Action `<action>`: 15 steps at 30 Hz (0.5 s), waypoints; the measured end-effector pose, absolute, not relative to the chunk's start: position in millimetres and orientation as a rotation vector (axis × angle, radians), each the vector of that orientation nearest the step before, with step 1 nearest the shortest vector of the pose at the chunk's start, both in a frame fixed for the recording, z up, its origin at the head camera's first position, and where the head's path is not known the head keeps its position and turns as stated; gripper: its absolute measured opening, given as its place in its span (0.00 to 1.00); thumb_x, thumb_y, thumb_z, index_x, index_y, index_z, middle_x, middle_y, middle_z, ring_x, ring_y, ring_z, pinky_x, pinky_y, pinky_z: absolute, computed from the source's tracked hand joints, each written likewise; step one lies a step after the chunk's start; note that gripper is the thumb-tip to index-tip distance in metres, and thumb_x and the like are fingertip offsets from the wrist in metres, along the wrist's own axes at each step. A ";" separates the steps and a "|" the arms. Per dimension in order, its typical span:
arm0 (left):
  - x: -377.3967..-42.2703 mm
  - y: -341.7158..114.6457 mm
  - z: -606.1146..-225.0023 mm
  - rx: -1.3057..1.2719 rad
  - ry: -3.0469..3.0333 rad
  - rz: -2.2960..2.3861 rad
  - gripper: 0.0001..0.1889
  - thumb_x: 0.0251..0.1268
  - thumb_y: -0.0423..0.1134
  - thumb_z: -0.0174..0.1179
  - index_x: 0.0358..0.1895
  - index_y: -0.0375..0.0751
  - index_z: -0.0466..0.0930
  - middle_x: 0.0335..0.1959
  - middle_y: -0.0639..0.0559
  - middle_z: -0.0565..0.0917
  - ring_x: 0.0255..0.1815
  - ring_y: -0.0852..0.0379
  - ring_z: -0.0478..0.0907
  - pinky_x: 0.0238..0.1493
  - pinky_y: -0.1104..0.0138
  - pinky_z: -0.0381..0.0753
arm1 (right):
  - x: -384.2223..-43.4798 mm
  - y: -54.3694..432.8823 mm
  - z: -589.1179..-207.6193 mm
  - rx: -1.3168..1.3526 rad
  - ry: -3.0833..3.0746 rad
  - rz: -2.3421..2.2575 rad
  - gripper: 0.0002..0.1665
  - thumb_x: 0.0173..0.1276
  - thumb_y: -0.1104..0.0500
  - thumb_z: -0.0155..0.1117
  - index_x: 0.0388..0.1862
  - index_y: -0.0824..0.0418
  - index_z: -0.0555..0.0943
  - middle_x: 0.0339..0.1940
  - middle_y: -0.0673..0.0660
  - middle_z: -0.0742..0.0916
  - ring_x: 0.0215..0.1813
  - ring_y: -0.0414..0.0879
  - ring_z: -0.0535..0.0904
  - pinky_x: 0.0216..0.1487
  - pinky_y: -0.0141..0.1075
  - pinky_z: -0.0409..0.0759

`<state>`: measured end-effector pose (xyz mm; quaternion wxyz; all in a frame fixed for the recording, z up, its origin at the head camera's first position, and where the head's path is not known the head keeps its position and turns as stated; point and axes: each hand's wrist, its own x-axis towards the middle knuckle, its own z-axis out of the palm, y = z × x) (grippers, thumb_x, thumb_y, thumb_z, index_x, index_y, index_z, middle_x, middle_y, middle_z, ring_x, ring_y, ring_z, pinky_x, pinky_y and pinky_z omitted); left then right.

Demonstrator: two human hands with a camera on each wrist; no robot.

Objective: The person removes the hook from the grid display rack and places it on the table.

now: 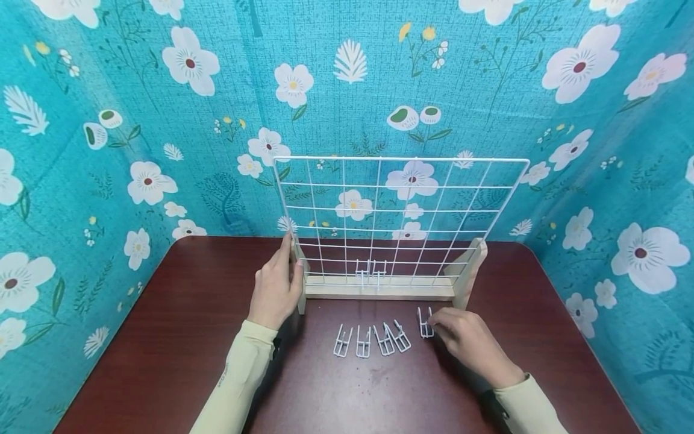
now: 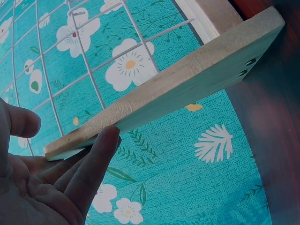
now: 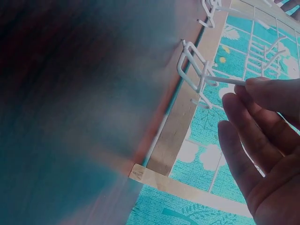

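Note:
A white wire grid panel (image 1: 398,211) stands upright in a wooden stand (image 1: 379,295). At the stand's left side post (image 1: 301,289), my left hand (image 1: 275,289) touches the wood with fairly straight fingers, the thumb held apart. My right hand (image 1: 472,340) pinches the prong of a white wire hook (image 1: 425,325) between thumb and fingertips; in the right wrist view that hook (image 3: 192,70) has a rectangular wire frame. Several similar hooks (image 1: 363,343) lie in a row on the table. Other hooks (image 1: 370,276) hang low on the grid near its middle.
The dark red-brown table (image 1: 179,337) extends to both sides of the stand. A teal floral cloth (image 1: 336,72) rises behind and on both sides of the table. The stand's right side post (image 1: 470,271) is just beyond my right hand.

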<state>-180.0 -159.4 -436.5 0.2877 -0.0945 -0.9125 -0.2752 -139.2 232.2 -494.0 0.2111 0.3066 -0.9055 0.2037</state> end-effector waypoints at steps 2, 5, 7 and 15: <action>-180.0 -159.4 -436.3 -0.255 -2.433 -0.732 0.32 0.75 0.38 0.58 0.79 0.35 0.65 0.60 0.35 0.85 0.52 0.35 0.88 0.50 0.42 0.87 | -139.1 231.8 -493.4 0.850 -2.525 0.585 0.16 0.51 0.73 0.79 0.30 0.52 0.89 0.28 0.40 0.88 0.32 0.29 0.80 0.37 0.31 0.81; -180.0 -159.5 -436.1 -0.256 -2.430 -0.730 0.31 0.75 0.38 0.58 0.78 0.35 0.65 0.59 0.35 0.86 0.51 0.35 0.89 0.50 0.42 0.87 | -139.5 231.1 -492.0 0.846 -2.545 0.616 0.17 0.51 0.74 0.79 0.31 0.52 0.89 0.28 0.41 0.88 0.32 0.28 0.80 0.36 0.32 0.82; -179.9 -159.4 -436.2 -0.255 -2.431 -0.728 0.32 0.75 0.38 0.59 0.79 0.35 0.65 0.58 0.35 0.86 0.50 0.35 0.89 0.49 0.42 0.87 | -139.9 230.8 -491.4 0.842 -2.562 0.631 0.17 0.51 0.74 0.79 0.31 0.52 0.89 0.28 0.41 0.88 0.32 0.27 0.80 0.35 0.32 0.82; -180.1 -159.6 -436.0 -0.266 -2.431 -0.721 0.32 0.75 0.37 0.59 0.79 0.34 0.65 0.58 0.34 0.86 0.50 0.35 0.89 0.49 0.42 0.88 | -140.9 230.9 -491.1 0.812 -2.648 0.710 0.17 0.52 0.74 0.79 0.33 0.52 0.90 0.30 0.43 0.90 0.33 0.27 0.80 0.35 0.32 0.81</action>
